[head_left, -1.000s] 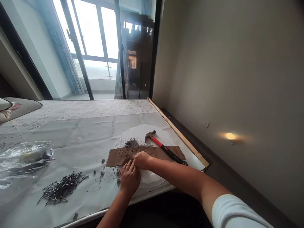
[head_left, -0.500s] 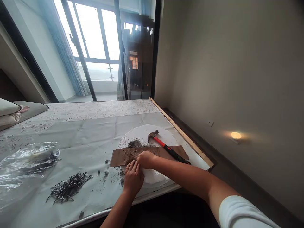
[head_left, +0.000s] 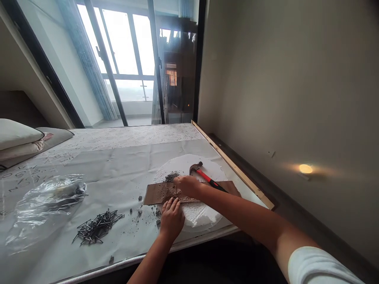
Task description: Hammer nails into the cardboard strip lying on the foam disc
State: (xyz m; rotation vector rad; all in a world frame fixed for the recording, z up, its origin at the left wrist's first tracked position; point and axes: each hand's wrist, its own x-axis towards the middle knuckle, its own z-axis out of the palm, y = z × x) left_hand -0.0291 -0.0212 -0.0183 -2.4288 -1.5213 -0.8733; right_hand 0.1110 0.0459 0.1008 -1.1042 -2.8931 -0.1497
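Observation:
A brown board (head_left: 154,194), dotted with small bumps or holes, lies across a white foam disc (head_left: 204,215). My left hand (head_left: 172,216) rests its fingers on the board's near edge, with the fingers laid out and nothing visible in them. Just above it, my right hand (head_left: 187,186) is closed in a pinch over the board. A thin upright nail (head_left: 176,189) shows beneath its fingertips. Behind my right forearm lies a claw hammer (head_left: 204,176) with a red and black handle, partly hidden by the arm.
A pile of nails (head_left: 97,227) lies at the left on the grey sheet (head_left: 118,169). Further left is a clear plastic bag (head_left: 50,209). Grey crumbs (head_left: 171,176) are scattered around the board. A wooden strip (head_left: 233,165) runs along the right edge, beside the wall.
My right hand has risen slightly away from my left hand, and the thin nail now shows under its fingers. The view has shifted a little, while my left hand stays at the board's edge.

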